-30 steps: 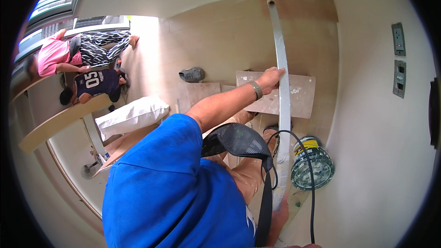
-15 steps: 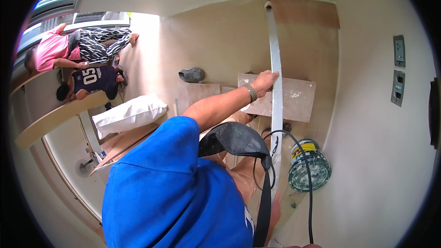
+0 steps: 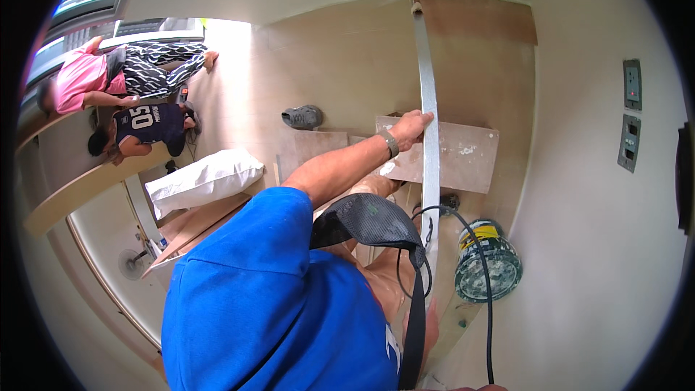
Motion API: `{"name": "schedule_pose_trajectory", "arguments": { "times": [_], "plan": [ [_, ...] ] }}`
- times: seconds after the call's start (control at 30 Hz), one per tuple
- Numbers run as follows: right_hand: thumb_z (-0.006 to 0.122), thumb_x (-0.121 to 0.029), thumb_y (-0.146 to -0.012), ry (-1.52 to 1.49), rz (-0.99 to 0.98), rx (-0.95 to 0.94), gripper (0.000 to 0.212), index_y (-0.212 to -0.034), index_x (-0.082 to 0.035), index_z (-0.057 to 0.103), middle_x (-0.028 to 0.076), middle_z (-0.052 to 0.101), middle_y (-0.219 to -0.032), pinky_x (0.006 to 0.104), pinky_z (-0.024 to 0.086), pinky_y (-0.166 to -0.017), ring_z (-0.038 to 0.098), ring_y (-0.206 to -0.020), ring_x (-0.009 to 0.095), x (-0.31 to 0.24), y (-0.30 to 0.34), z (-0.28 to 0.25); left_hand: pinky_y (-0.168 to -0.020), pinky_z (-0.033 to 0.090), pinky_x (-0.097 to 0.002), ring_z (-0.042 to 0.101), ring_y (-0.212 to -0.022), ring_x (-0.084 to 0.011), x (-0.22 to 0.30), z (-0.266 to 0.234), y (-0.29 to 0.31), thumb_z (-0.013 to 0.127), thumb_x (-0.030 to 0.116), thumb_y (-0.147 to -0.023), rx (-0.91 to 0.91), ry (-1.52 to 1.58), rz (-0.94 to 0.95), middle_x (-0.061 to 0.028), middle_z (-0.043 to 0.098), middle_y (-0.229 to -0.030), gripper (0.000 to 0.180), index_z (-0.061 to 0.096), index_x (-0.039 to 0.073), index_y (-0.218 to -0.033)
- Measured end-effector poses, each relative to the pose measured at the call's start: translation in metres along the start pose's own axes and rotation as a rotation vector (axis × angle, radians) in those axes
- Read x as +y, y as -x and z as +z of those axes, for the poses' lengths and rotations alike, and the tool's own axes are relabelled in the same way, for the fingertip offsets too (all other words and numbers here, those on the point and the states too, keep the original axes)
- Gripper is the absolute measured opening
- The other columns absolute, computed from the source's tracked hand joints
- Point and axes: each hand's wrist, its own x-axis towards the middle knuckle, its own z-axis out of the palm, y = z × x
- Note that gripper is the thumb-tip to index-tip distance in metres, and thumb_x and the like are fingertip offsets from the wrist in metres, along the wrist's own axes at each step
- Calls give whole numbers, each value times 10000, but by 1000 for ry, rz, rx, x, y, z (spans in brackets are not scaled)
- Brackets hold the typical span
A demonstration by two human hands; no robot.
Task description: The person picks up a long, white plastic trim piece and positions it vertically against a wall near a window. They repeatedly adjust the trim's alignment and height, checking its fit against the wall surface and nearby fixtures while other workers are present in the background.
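A long, flat, silvery-white metal straightedge (image 3: 427, 87) stretches from close to my body toward the far wall. Around its middle, my left hand (image 3: 411, 129) is closed, the thumb on the edge, with a watch on that wrist. My right hand (image 3: 432, 324) is at the near end, closed on it, partly hidden by a dark strap (image 3: 415, 326). At the far end, by the wall, is a small tan cylindrical piece (image 3: 416, 4). Beneath the straightedge lies a dusty, pinkish-brown board (image 3: 467, 159) with white smears.
A plaster-stained bucket (image 3: 489, 268) stands right, crossed by a black cable (image 3: 483, 268). A grey shoe (image 3: 302, 116) and a white sack (image 3: 206, 182) lie left. Two people, one in pink (image 3: 82, 80) and one in a dark jersey (image 3: 148, 127), are farther left. The right wall (image 3: 579, 195) has sockets (image 3: 632, 85).
The straightedge has shifted slightly left at its far end, and my left hand has moved left with it. The person in the dark jersey has moved an arm slightly.
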Motion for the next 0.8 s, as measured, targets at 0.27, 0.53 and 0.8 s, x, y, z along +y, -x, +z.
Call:
{"name": "schedule_pose_trajectory", "arguments": {
  "times": [0.27,0.53,0.8],
  "plan": [
    [691,-180,-727,-67,-105,15,666,-1311,-40,403,198,588,-941,415,468,-727,582,-870,370,-2,-51,25,-611,521,-342,621,-711,-221,10,-7,-39,441,206,-919,82,73,-102,-107,607,-823,213,509,23,-1003],
    [656,-151,-695,-194,-32,16,601,-1258,-70,463,209,601,-998,416,458,-785,575,-929,392,4,-8,8,-659,511,-352,614,-741,-202,5,-4,3,488,227,-906,10,38,-21,-94,612,-850,224,510,20,-985],
    [685,-175,-720,-108,-35,-10,620,-1283,-82,445,213,597,-997,418,466,-755,582,-906,380,-9,-25,13,-774,500,-386,616,-828,-223,0,-16,-18,418,237,-946,1,-48,-60,-106,605,-904,243,485,22,-1038]
  ]
}}
